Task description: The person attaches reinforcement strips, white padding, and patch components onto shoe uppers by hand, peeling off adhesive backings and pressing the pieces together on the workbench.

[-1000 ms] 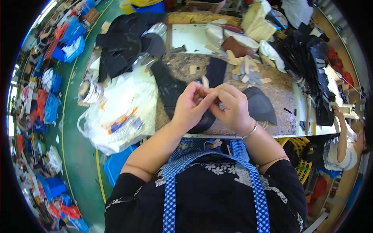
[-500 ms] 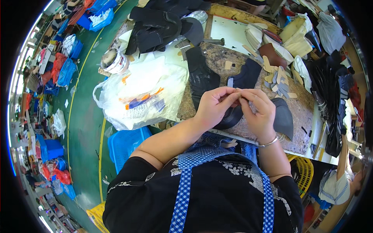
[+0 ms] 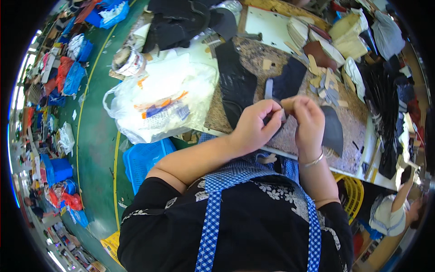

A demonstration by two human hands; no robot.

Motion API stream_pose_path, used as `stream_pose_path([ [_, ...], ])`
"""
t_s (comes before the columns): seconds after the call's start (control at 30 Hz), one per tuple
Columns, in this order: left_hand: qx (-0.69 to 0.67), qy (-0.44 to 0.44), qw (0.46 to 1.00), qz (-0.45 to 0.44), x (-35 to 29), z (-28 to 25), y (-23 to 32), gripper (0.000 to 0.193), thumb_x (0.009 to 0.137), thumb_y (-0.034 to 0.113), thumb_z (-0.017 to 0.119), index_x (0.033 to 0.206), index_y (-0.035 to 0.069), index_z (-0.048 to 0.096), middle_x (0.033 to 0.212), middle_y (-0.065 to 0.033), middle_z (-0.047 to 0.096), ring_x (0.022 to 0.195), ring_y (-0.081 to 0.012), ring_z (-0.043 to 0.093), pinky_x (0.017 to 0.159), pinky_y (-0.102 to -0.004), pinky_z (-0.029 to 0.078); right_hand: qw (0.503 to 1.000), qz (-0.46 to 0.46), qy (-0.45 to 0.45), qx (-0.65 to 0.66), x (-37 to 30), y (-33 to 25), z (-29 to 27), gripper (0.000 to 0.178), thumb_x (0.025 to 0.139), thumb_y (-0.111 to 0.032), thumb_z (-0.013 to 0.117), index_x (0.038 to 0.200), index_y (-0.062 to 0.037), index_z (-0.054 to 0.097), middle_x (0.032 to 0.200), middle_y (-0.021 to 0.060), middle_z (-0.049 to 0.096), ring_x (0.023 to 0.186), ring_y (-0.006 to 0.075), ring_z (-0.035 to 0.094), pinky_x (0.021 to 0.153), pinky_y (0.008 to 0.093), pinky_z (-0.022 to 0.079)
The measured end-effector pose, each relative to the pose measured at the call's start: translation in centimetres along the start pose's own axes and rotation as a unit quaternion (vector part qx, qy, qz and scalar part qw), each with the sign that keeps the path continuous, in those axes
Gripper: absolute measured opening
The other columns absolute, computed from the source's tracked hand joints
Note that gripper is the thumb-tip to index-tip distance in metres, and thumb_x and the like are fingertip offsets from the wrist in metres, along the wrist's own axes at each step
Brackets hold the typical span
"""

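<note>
Above the near edge of the worktable, my left hand (image 3: 257, 126) pinches a small grey piece (image 3: 283, 116) between thumb and forefinger. Just to its right, my right hand (image 3: 309, 121) has its fingertips pressed together; whatever they hold is too small to make out. Beyond my hands lies a black cut piece (image 3: 290, 78) with a grey strip (image 3: 269, 88) at its left end. A longer black piece (image 3: 236, 75) stretches along the board left of it. A dark grey curved piece (image 3: 333, 131) rests beside my right hand.
A heap of beige and grey strips (image 3: 327, 87) sits on the speckled board (image 3: 351, 113). To the left are a white plastic bag (image 3: 163, 99) and a tub (image 3: 129, 62). Black pieces (image 3: 179, 25) are piled behind. A blue basket (image 3: 147, 161) stands below the table edge.
My hands were together at the fingertips and are now slightly apart. The left has turned and lowered a little, and the small grey piece shows in it. The whole view has shifted slightly.
</note>
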State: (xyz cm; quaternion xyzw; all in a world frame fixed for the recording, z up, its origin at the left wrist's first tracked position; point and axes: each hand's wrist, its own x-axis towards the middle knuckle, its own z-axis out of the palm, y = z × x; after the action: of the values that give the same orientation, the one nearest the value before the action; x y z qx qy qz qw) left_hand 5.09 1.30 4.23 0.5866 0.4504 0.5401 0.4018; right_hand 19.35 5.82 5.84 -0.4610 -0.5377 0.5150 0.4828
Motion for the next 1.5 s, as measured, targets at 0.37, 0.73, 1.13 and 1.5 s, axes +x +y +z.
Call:
stream_pose_path([
  [0.37, -0.316, -0.013, 0.884, -0.344, -1.7, -4.2, -1.4, 0.019, 0.088, 0.015, 0.047, 0.075, 0.005, 0.056, 0.070, -0.0044, 0.058, 0.054, -0.0104, 0.054, 0.050, -0.0198, 0.040, 0.882, -0.243, -0.208, -0.345, -1.3, -1.3, 0.2, 0.027, 0.069, -0.003, 0.064, 0.095, -0.0030, 0.058, 0.082, 0.0115, 0.058, 0.080, 0.0294, 0.059, 0.069, 0.0326, 0.048],
  [0.73, 0.316, -0.027, 0.946, 0.070, -1.5, -6.5, -4.1, 0.017, 0.072, 0.004, 0.063, 0.087, 0.003, 0.055, 0.096, -0.0104, 0.055, 0.089, -0.0299, 0.054, 0.077, -0.0359, 0.045, 0.968, 0.075, -0.225, -0.083, 7.1, 5.4, 3.7, 0.021, 0.075, -0.011, 0.070, 0.088, 0.0029, 0.060, 0.070, 0.0032, 0.061, 0.057, 0.0057, 0.054, 0.053, 0.0214, 0.045],
  [1.13, 0.359, -0.017, 0.931, 0.064, 0.7, -12.2, -5.1, 0.029, 0.073, 0.013, 0.065, 0.100, 0.005, 0.059, 0.097, -0.0119, 0.055, 0.091, -0.0298, 0.053, 0.081, -0.0371, 0.044, 0.827, -0.361, -0.053, -0.428, 4.3, 2.8, 4.5, 0.061, 0.067, -0.013, 0.073, 0.122, -0.0053, 0.046, 0.099, 0.0127, 0.054, 0.075, 0.0266, 0.057, 0.061, 0.0327, 0.048],
  [1.5, 0.541, 0.143, 0.821, -0.113, 0.6, -20.2, -1.6, 0.019, 0.070, 0.016, 0.071, 0.083, 0.005, 0.063, 0.085, -0.0085, 0.058, 0.078, -0.0238, 0.059, 0.068, -0.0345, 0.046, 0.894, -0.276, -0.189, -0.297, 1.0, 1.1, 4.4, 0.035, 0.066, -0.004, 0.073, 0.097, -0.0015, 0.058, 0.083, 0.0082, 0.057, 0.064, 0.0163, 0.054, 0.059, 0.0263, 0.047],
])
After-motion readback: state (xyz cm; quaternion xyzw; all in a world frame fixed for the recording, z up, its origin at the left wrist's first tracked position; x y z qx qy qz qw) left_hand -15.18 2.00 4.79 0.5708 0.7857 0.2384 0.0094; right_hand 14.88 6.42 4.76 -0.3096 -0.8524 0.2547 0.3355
